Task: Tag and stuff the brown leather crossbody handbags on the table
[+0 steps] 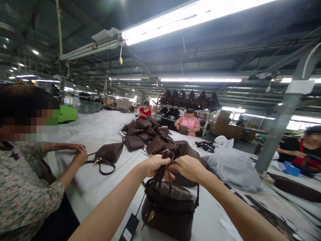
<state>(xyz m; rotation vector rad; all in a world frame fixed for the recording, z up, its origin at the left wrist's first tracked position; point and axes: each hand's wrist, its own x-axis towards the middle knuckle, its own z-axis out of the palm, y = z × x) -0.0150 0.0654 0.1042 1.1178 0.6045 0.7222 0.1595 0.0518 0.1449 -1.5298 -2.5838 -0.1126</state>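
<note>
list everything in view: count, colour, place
open handbag: one, dark brown, front
hang tag: one, black, beside open handbag
piled handbags: many, brown, central
separate handbag: one, brown, left of pile
strap bundle: one, black, right of pile
plastic: one heap, clear, right
table cover: one, white, beneath bags
container: one, blue, right
cardboard boxes: several, brown, back right
hanging bundles: several, dark, back
tube lights: several, white, overhead
workers: several, varied clothes, left, back, right
left fingers: several, bare, on straps
right fingers: several, bare, on straps

Bright tube lights (pixel 163 24) hang below a dark roof (pixel 160 57), a grey pillar (pixel 278 127) standing at right.
</note>
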